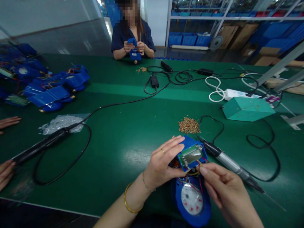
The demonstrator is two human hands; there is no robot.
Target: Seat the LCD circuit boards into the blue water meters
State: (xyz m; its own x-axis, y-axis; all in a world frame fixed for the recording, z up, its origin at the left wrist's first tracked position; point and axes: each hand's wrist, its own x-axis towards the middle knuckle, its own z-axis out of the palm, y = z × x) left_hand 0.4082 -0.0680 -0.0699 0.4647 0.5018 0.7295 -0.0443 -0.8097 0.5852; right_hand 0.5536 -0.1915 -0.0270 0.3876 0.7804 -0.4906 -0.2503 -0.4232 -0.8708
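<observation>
A blue meter (192,200) with a white round dial lies on the green table (123,126) in front of me. Its blue lid with a green circuit board and display (192,154) is tipped up, joined to the body by coloured wires. My left hand (163,164) grips the lid from the left, fingers curled over its top. My right hand (225,190) pinches the lid's lower right edge by the wires. An electric screwdriver (228,163) lies just right of the meter, touching no hand.
A pile of small brass screws (188,125) lies beyond the meter. A green box (247,108), cables and a power strip (234,93) sit at right. Several blue meters (54,87) are heaped at left. A person (133,34) works opposite; another person's hands (7,145) rest at the left edge.
</observation>
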